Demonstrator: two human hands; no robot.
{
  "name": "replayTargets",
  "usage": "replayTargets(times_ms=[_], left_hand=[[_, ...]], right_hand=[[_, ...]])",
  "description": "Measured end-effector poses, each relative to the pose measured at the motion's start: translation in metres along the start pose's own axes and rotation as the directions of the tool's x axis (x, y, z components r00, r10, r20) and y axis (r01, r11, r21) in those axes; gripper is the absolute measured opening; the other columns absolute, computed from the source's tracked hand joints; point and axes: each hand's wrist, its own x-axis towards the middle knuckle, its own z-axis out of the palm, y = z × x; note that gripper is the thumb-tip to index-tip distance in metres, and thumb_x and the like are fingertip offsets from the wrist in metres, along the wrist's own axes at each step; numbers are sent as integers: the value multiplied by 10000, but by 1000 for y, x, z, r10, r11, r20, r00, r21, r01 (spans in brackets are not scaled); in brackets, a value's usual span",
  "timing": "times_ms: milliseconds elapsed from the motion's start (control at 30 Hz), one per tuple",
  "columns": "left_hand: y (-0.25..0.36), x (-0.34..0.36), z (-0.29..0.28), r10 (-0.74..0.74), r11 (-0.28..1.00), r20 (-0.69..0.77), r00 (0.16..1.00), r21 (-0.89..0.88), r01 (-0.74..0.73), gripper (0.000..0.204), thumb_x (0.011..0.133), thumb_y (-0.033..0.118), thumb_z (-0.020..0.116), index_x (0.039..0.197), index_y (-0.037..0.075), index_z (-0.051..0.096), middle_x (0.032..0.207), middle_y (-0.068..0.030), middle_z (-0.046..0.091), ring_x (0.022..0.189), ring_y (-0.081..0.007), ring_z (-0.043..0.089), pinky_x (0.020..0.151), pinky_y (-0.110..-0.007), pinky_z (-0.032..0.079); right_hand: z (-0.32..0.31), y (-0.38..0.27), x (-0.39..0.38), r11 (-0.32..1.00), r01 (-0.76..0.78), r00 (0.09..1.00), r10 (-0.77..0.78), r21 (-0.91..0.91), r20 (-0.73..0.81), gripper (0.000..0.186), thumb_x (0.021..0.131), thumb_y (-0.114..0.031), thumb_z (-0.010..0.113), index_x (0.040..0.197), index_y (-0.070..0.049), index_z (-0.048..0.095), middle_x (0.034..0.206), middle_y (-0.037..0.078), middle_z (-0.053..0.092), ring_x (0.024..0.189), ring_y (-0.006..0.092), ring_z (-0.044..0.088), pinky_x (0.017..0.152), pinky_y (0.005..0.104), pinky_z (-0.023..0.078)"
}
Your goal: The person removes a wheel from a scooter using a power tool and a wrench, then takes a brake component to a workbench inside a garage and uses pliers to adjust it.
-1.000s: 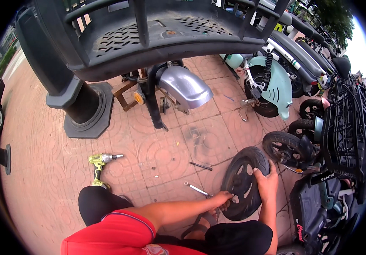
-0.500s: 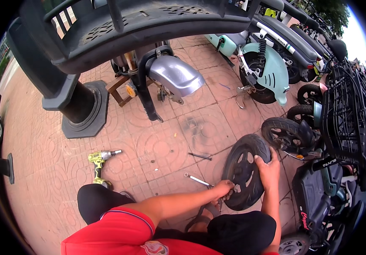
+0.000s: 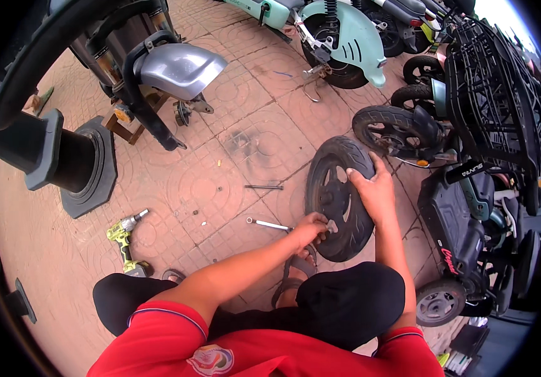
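My right hand (image 3: 374,191) grips the tread of a black tyre on a spoked wheel (image 3: 330,201), held upright at a tilt just ahead of my knees. My left hand (image 3: 311,229) is closed at the wheel's lower left, by a small pale piece (image 3: 332,227) at the rim; what its fingers hold is unclear. A silver open-and-ring wrench (image 3: 265,223) lies beside that hand, with a thin dark rod (image 3: 263,186) farther forward. A yellow-green cordless impact driver (image 3: 121,239) rests on the paving to the left.
A scooter's front fork with silver fender (image 3: 179,69) is propped on a wooden stand (image 3: 129,129), beside a black weighted base (image 3: 85,188). A mint scooter (image 3: 352,44) stands behind. Parked scooters, among them a black one (image 3: 446,226) and a rack-like black frame (image 3: 484,107), crowd the right side.
My view has tipped downward, so the fork, wheel and hands sit higher in the picture. Both hands remain on the wheel, with little visible shift in their hold.
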Motion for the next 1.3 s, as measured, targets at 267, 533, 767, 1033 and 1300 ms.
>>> replayTargets(times_ms=[267, 533, 767, 1033, 1300], left_hand=[[12, -5, 7, -147, 989, 24, 989, -5, 147, 196, 1087, 244, 547, 1119, 67, 624, 744, -42, 640, 579, -162, 633, 494, -302, 474], [17, -2, -7, -61, 991, -203, 977, 103, 83, 257, 1059, 258, 609, 950, 29, 646, 704, -25, 592, 544, -167, 593, 497, -311, 468], [-17, -15, -140, 414, 357, -349, 841, 912, 202, 178, 828, 125, 729, 989, 54, 698, 1094, -212, 707, 1016, -408, 707, 869, -504, 563], [-17, -51, -183, 436, 296, -357, 826, 924, 242, 229, 853, 229, 789, 991, 54, 736, 1056, -203, 717, 994, -393, 703, 852, -488, 565], [-12, -49, -196, 402, 392, -372, 837, 896, 210, 197, 890, 216, 714, 1005, 60, 754, 1058, -207, 725, 1012, -400, 700, 874, -496, 560]], right_hand=[[-2, 24, 5, 999, 27, 998, -28, -27, -48, 881, 793, -361, 808, 1485, 101, 517, 1081, 238, 761, 1001, 275, 751, 924, 365, 558], [-6, 22, 5, 998, -39, 999, 38, -49, -23, 851, 787, -369, 809, 1460, 84, 549, 1178, 279, 741, 1105, 309, 736, 981, 378, 543], [-8, 33, 9, 999, 8, 999, -6, 37, -42, 831, 791, -333, 823, 1445, 101, 551, 1171, 254, 751, 1073, 289, 743, 964, 364, 553], [-20, 24, 11, 990, -39, 999, 38, 134, 16, 768, 813, -230, 826, 1443, 108, 546, 1130, 177, 765, 969, 201, 738, 895, 323, 571], [-29, 48, 24, 994, -52, 998, 49, 93, 34, 825, 810, -295, 831, 1471, 99, 534, 1290, 227, 709, 1128, 264, 710, 994, 342, 539]])
